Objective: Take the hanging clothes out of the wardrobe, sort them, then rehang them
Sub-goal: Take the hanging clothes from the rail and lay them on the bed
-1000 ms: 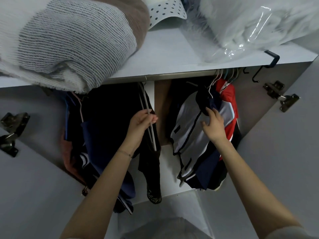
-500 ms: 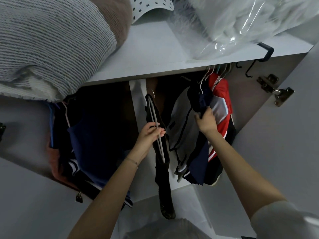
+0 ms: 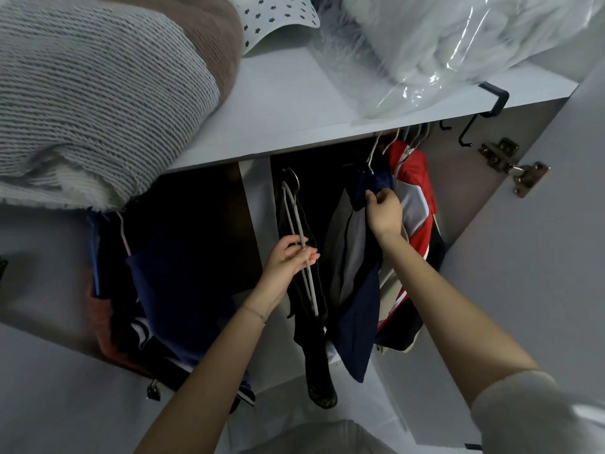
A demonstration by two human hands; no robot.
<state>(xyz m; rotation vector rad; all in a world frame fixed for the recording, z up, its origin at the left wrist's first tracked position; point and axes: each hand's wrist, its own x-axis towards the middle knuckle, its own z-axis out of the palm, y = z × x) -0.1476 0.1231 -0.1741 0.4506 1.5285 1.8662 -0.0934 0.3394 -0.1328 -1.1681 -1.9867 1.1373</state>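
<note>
Left hand [image 3: 289, 262]: fingers and thumb were curled round the thin bars of a grey hanger [image 3: 294, 221], gripping it in front of the wardrobe's centre divider [image 3: 257, 204].
Load: a black garment [image 3: 316, 348] was draped on the grey hanger and trailed down well below the left hand.
Hook end: the grey hanger's metal hook pointed up, just under the shelf [image 3: 294, 103]; whether it sat on the rail could not be told.
Right hand [image 3: 383, 213]: fingertips pinched the dark collar of a navy-and-grey garment [image 3: 358, 322], which hung from a white hanger in the right compartment.
Neighbour: a red jacket [image 3: 415, 178] hung touching the navy-and-grey garment on its right side.
Left compartment: a bunch of dark blue clothes [image 3: 173, 273] hung there, apart from both hands.
Shelf load: a grey knit blanket [image 3: 98, 93] lay at the left, a clear plastic bag [image 3: 442, 37] of white bedding at the right.
Door: a metal hinge [image 3: 514, 165] was fixed on the right side.
</note>
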